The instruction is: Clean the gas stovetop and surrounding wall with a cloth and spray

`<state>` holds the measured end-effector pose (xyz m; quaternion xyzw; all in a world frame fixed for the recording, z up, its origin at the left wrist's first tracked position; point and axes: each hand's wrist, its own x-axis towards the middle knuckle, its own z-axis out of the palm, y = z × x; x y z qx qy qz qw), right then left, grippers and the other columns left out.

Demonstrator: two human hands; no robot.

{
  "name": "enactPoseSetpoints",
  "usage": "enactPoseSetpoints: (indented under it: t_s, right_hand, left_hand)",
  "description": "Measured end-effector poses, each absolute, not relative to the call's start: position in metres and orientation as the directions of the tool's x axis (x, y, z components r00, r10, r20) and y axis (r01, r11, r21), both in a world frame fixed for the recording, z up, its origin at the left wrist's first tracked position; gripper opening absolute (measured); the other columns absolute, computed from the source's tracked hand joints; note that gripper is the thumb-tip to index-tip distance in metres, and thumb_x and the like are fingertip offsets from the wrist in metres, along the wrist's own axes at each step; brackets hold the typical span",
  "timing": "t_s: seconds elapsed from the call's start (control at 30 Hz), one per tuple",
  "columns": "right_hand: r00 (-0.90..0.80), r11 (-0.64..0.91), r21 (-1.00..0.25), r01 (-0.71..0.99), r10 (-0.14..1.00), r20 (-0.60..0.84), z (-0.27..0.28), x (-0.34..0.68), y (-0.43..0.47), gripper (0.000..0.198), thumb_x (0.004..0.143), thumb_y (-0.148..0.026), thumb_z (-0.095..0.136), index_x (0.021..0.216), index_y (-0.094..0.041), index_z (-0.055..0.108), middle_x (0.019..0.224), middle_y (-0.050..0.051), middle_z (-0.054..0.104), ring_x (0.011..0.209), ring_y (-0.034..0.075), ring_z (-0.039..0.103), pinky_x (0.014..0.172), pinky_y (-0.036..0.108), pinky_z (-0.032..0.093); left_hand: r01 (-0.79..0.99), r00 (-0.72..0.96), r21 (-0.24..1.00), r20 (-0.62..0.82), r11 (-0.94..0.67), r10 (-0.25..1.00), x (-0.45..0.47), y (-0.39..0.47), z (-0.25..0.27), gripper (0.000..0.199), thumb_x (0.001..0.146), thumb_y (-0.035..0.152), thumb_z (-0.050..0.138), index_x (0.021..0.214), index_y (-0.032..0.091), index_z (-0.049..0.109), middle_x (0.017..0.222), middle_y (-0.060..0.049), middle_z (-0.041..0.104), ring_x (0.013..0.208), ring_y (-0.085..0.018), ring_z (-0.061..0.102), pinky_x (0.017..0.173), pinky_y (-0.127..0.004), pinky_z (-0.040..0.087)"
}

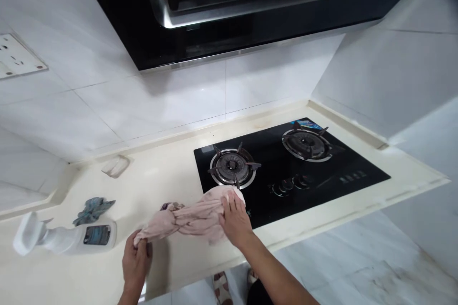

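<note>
A pale pink cloth (193, 221), twisted in the middle, stretches between my two hands above the counter. My left hand (135, 258) is closed on its left end, near the counter's front edge. At the other end, my right hand (234, 215) grips the cloth with fingers laid over it, by the front left corner of the black gas stove (263, 200). Just behind the cloth, the left burner (232, 167) sits with its pan supports. A small dark purple item (165, 206) shows partly behind the cloth; I cannot make out what it is.
On the left, a white spray bottle (71, 239) lies on its side beside a crumpled blue-green cloth (92, 210). A small clear item (116, 166) is near the back wall. Overhead hangs a black range hood (250, 19). A wall socket (17, 57) is at far left.
</note>
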<state>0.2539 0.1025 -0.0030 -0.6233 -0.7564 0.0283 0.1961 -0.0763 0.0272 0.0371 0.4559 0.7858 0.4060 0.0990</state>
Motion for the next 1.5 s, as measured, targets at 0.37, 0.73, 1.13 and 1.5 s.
enactPoseSetpoints:
  t_s: [0.37,0.73,1.13,1.5]
  right_hand:
    - [0.204,-0.179,-0.184,0.966,0.971,0.124,0.001,0.298,0.084,0.061,0.095,-0.038,0.052,0.148,-0.011,0.043,0.158,0.022,0.021,0.145,0.045,0.011,0.112,0.061,0.015]
    - [-0.039,0.102,-0.262,0.96,0.971,0.234,-0.015,0.303,0.09,0.036,0.091,-0.021,0.05,0.122,-0.016,0.067,0.15,0.013,0.041,0.144,0.037,0.023,0.115,0.051,0.023]
    - [-0.31,0.339,-0.255,0.906,0.939,0.146,0.032,0.264,0.115,0.038,0.092,-0.008,0.043,0.124,-0.015,0.063,0.137,0.014,0.053,0.124,0.028,0.045,0.103,0.041,0.039]
    - [-0.347,0.374,-0.397,0.838,0.927,0.142,0.045,0.218,0.084,0.032,0.094,-0.029,0.057,0.12,-0.012,0.064,0.133,0.016,0.051,0.122,0.03,0.042,0.109,0.047,0.034]
  left_hand:
    - [0.885,0.182,0.293,0.495,-0.361,0.849,0.0,0.043,0.019,0.035,0.092,0.035,0.052,0.124,0.023,0.062,0.137,-0.012,0.057,0.127,-0.029,0.053,0.104,-0.049,0.046]
    - [0.851,-0.147,0.523,0.319,-0.045,0.936,0.042,0.093,0.025,0.047,0.077,0.024,0.06,0.123,0.018,0.056,0.121,-0.013,0.061,0.119,-0.03,0.056,0.103,-0.05,0.044]
    - [0.93,0.054,0.346,0.207,-0.125,0.977,0.066,0.21,0.092,0.04,0.085,0.035,0.058,0.123,0.021,0.06,0.133,-0.011,0.059,0.126,-0.032,0.049,0.109,-0.052,0.035]
    - [0.99,0.102,0.07,0.224,-0.121,0.969,0.04,0.095,0.046,0.032,0.084,0.039,0.06,0.111,0.022,0.065,0.113,-0.011,0.066,0.107,-0.031,0.06,0.092,-0.044,0.041]
